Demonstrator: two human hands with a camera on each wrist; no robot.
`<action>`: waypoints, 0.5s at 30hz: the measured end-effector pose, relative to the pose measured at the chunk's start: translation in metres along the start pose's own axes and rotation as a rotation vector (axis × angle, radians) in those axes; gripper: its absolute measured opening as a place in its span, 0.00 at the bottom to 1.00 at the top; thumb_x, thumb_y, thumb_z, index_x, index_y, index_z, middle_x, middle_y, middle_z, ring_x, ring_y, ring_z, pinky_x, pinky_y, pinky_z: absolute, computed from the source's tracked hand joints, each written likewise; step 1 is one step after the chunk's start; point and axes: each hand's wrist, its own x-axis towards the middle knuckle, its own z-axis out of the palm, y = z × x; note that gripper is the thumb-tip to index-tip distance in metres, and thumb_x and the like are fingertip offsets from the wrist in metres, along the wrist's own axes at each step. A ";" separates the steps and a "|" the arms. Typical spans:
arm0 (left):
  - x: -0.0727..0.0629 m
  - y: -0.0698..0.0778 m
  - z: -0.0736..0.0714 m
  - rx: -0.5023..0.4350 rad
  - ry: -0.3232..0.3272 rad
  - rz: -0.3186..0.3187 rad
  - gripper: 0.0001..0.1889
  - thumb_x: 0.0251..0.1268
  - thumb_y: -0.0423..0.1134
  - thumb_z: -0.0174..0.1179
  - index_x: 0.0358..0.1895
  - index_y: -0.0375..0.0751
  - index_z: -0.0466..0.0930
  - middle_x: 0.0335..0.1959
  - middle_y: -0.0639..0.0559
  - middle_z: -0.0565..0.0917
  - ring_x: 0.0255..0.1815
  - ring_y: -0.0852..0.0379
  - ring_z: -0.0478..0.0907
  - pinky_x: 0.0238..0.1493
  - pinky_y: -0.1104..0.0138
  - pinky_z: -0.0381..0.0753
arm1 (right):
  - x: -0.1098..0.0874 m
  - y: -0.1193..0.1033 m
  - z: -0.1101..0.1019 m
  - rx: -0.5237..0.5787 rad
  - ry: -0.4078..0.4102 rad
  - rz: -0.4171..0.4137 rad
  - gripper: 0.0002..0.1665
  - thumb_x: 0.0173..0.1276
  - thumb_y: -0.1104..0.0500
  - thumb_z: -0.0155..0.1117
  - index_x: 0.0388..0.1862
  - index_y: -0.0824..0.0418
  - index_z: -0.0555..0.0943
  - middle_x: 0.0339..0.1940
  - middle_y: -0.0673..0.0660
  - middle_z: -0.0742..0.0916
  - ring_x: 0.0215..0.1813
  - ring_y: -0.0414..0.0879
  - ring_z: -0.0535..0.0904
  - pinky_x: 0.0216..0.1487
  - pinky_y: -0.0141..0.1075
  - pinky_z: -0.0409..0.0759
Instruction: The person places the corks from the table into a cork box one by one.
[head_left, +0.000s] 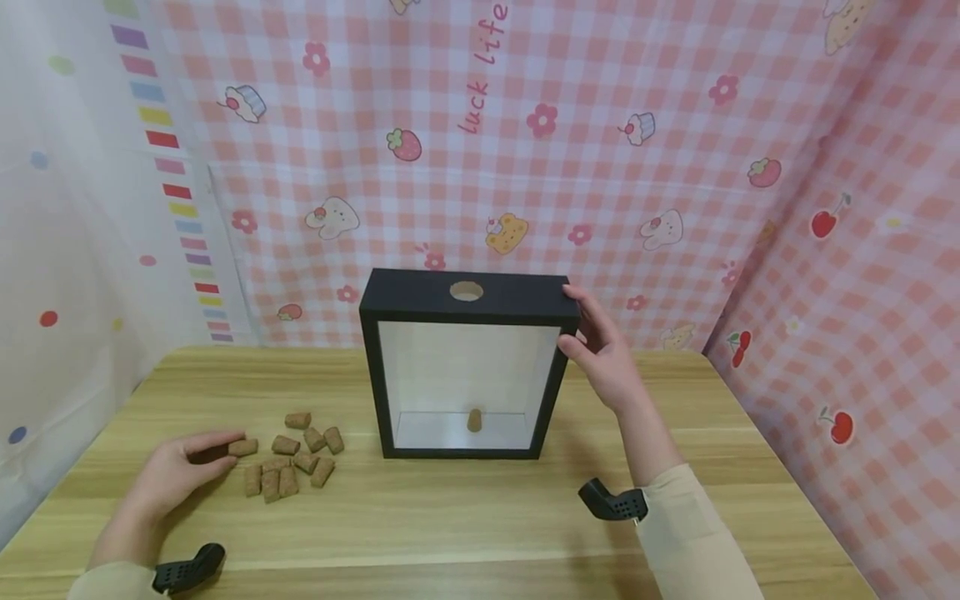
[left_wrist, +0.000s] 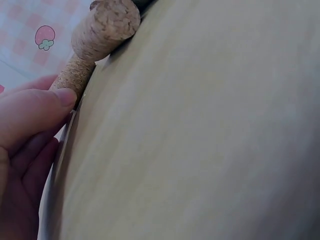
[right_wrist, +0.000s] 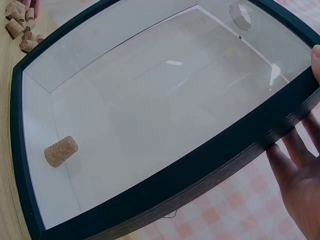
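Between thumb and fingers my left hand [head_left: 176, 471] pinches a cork [head_left: 243, 447] at the left edge of a loose group of corks [head_left: 279, 481] on the table. In the left wrist view the pinched cork [left_wrist: 74, 77] lies close beside another, larger-looking cork [left_wrist: 106, 29]. A black-framed shadow box [head_left: 372, 375] with a clear front stands upright mid-table, with a round hole [head_left: 467, 291] in its top. One cork [head_left: 475, 420] stands inside on the box floor. My right hand [head_left: 606, 358] grips the box's upper right corner, thumb on the front frame, fingers on the top and side.
The wooden table [head_left: 465, 525] runs up to a pink checked cloth [head_left: 480, 192] behind the box. Another patterned cloth hangs at the right, a white dotted one [head_left: 67, 250] at the left. Each wrist wears a black camera mount [head_left: 611, 502].
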 end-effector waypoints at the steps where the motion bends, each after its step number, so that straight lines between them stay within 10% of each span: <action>1: 0.000 0.000 0.000 -0.005 0.005 0.004 0.20 0.62 0.38 0.70 0.54 0.30 0.83 0.50 0.50 0.84 0.46 0.86 0.67 0.43 0.86 0.68 | 0.000 0.000 0.000 0.004 0.000 0.000 0.33 0.73 0.64 0.61 0.74 0.47 0.68 0.75 0.53 0.69 0.72 0.50 0.66 0.62 0.35 0.74; 7: 0.000 -0.002 0.000 -0.043 0.016 -0.014 0.19 0.63 0.37 0.70 0.54 0.29 0.83 0.45 0.71 0.80 0.45 0.85 0.68 0.43 0.86 0.69 | 0.001 0.000 0.001 0.012 -0.001 -0.003 0.33 0.73 0.65 0.61 0.74 0.49 0.68 0.75 0.55 0.69 0.71 0.51 0.66 0.62 0.35 0.74; 15: -0.001 0.002 0.000 -0.209 0.017 -0.063 0.19 0.64 0.32 0.67 0.55 0.24 0.80 0.42 0.76 0.81 0.43 0.80 0.74 0.40 0.81 0.78 | 0.000 -0.001 0.001 0.004 0.006 0.000 0.33 0.73 0.65 0.61 0.74 0.48 0.67 0.75 0.53 0.69 0.72 0.51 0.66 0.61 0.34 0.74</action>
